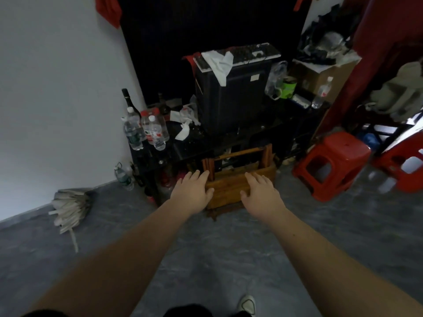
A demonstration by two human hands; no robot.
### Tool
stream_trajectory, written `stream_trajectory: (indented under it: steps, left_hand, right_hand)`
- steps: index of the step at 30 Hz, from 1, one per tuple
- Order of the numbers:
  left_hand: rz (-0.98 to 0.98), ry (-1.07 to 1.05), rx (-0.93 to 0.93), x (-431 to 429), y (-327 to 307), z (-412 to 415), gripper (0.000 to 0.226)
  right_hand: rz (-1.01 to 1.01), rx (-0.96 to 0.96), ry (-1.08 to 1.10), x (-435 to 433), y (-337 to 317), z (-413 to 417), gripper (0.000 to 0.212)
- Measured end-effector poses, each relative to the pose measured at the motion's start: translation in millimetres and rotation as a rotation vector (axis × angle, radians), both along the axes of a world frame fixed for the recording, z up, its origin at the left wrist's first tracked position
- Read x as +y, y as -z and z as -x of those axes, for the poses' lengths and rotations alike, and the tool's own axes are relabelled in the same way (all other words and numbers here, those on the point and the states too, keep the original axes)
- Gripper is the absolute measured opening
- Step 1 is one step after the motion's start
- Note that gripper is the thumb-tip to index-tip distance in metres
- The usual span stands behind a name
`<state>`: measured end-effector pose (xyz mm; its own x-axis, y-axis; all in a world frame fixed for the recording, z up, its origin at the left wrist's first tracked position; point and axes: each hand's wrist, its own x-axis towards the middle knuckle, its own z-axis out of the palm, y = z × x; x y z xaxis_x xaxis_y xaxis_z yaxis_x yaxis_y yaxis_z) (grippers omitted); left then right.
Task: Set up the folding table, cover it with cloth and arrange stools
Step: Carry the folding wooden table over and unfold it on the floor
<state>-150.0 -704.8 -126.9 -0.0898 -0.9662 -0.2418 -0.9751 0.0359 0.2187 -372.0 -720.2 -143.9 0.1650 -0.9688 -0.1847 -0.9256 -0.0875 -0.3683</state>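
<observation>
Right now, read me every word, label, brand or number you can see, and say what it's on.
Nothing reads clearly.
Red labels on the clear plastic water bottles: blurred.
The white sticker on the tall black box: too small.
Print on the green-and-white cup: blurred.
Keys of the black keyboard: too small.

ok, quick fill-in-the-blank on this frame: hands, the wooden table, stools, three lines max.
1. The left hand and right hand reach toward the folded wooden table, which stands on the ____.
2. The colour of the plastic stool right of the table is ____.
3. The mop lies on the table's ____ side.

Missing words: floor; red; left
</observation>
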Motion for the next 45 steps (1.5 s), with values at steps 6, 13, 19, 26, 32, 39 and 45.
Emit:
stream_trajectory:
  steps: [6,13,19,26,32,39,45]
  left_hand:
    - [-0.08,-0.041,0.008,-88,34,22,0.067]
    - [-0.127,-0.067,0.069,-208,87,32,0.067]
    - [-0.186,-0.042,0.089,-318,142,36,0.066]
    - [-0.27,-0.062,0.114,-404,214,58,0.064]
    - [-0.317,-0.101,0.12,-459,280,78,0.067]
    - [-0.367,-0.122,0.147,-502,355,96,0.076]
    - [-0.274,-0.146,0.083,-517,392,108,0.071]
  right_hand:
    - [-0.065,0.004,-0.059,-93,18,26,0.065]
    - [-0.147,0.03,-0.08,-210,66,42,0.065]
    - [-0.26,0.068,-0.02,-319,116,49,0.068]
    - [-0.362,0.036,0.029,-421,190,65,0.073]
    - [-0.374,0.065,-0.053,-479,263,65,0.074]
    - [-0.195,0.138,-0.325,-549,345,64,0.075]
    - [-0.171,0.256,-0.461,-570,389,73,0.075]
